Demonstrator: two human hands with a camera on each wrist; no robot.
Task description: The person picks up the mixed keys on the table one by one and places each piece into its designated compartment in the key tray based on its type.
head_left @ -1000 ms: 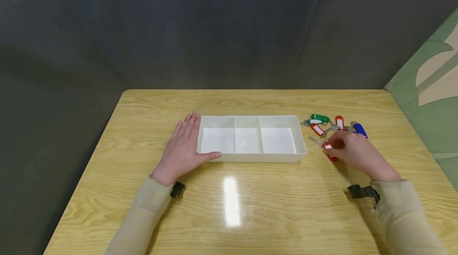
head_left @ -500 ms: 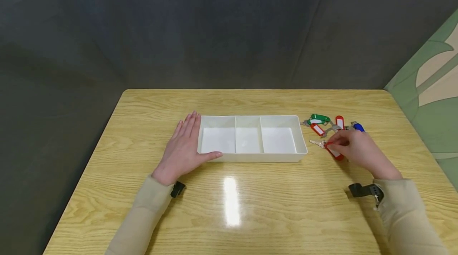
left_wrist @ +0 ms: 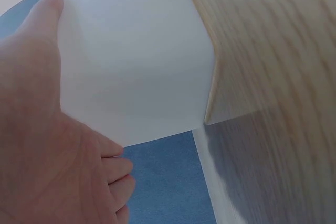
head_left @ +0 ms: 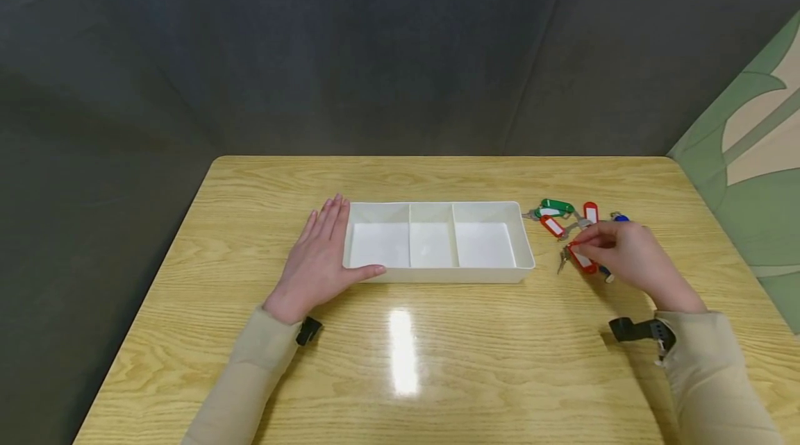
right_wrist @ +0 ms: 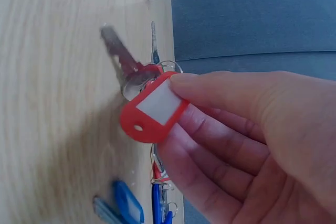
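Note:
Between thumb and fingers, my right hand (head_left: pixel 631 261) pinches a red key tag (right_wrist: pixel 155 111) with a white label. A silver key (right_wrist: pixel 126 61) dangles from the tag's ring, off the tabletop. My left hand (head_left: pixel 319 254) lies with straight fingers along the left end of a white tray (head_left: pixel 437 276), its thumb on the front wall. The tray has three compartments, and nothing lies in them. Just beyond the right hand are more tagged keys: green tags (head_left: pixel 557 206), a red tag (head_left: pixel 553 226), another red tag (head_left: pixel 590 212) and a blue tag (head_left: pixel 620 216), partly hidden by the hand.
A wooden table (head_left: pixel 400 334) carries everything. Dark grey partitions (head_left: pixel 375 49) rise behind it and to the left. A green and beige patterned panel (head_left: pixel 756 153) stands at the right. One more blue tag (right_wrist: pixel 127 202) lies close under the right hand.
My right hand has lifted the red key tag and drawn it slightly right. Its key has swung from pointing left to hanging downward. The left hand and tray stay put.

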